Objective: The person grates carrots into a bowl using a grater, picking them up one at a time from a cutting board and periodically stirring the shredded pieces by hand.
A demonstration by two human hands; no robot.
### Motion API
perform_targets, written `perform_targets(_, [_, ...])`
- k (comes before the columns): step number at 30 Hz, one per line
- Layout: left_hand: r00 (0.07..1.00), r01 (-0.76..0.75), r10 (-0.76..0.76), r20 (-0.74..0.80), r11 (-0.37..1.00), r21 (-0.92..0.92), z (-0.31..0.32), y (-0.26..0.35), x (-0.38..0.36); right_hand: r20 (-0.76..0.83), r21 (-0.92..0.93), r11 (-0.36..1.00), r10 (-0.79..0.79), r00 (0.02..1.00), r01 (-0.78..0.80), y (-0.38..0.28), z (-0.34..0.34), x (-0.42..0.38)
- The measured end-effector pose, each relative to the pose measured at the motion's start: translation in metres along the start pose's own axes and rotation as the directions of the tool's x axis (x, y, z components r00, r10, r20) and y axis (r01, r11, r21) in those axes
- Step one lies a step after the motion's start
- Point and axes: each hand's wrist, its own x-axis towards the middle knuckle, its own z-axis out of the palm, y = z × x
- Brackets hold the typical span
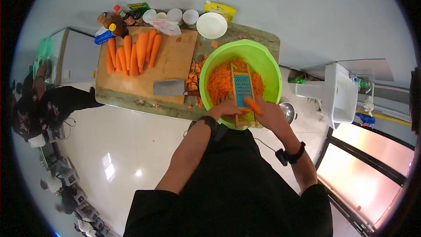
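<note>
One grater (242,88), wood frame with a blue blade panel, stands tilted inside one lime-green bowl (267,63) at the right end of the counter (258,34); its lower end reaches the bowl's near rim. Left hand (226,108) grips the grater's lower left edge, fingers curled around the frame. Right hand (268,113) has fingers closed around one carrot (252,105), pressed onto the lower part of the grater face; only the carrot's stub end shows, the rest is hidden in the palm. One heap of grated carrot (219,81) lies in the bowl, partly hidden behind the grater. Left of the bowl, one wooden cutting board (175,61) carries about seven whole carrots (133,52) in a row, overlapping, so the count is not sure. One cleaver (169,87) lies flat at the board's near edge, handle pointing toward the bowl. Carrot scraps (194,79) sit between board and bowl, too small to count. Along the counter's back: one white bowl (212,25), three or four white cups (175,16), one yellow packet (220,9), a cluster of bottles (112,24) too blurred to count. One wrist device on each arm. Another person (37,105) at far left is cut by the lens edge. A white sink (340,94) at right is partly cut off.
</note>
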Motion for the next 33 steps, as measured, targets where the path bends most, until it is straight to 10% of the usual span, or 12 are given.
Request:
perform_targets(18, [0.946, 0.309, -0.31, -0.095, 0.951, -0.027, -0.012, 0.035, -0.02, -0.086, -0.169, 0.986, -0.016, 0.996, 0.002, 0.008, 0.034, 0.028])
perform_targets(21, [0.954, 0.296, -0.3, 0.017, 0.947, 0.123, -0.03, 0.039, -0.018, -0.067, -0.079, 0.997, -0.009, 0.998, 0.004, 0.016, 0.018, 0.089])
perform_targets(23, [0.976, 0.12, -0.084, 0.201, 0.977, -0.174, -0.018, 0.018, -0.009, -0.188, -0.054, 0.995, -0.095, 0.978, 0.086, 0.015, 0.02, 0.101])
perform_targets(26, [0.989, 0.006, 0.004, -0.151, 0.998, 0.069, -0.029, 0.05, -0.033, -0.231, -0.085, 0.991, 0.082, 0.969, -0.104, 0.011, 0.034, 0.103])
perform_targets(30, [0.99, 0.062, -0.064, 0.122, 0.998, 0.023, -0.014, 0.014, -0.003, -0.218, -0.067, 0.983, 0.153, 0.964, -0.171, 0.012, 0.041, 0.09])
perform_targets(33, [0.999, 0.013, -0.014, -0.032, 0.999, -0.041, 0.005, -0.004, 0.004, -0.235, -0.068, 0.992, 0.083, 0.968, -0.102, 0.015, 0.047, 0.071])
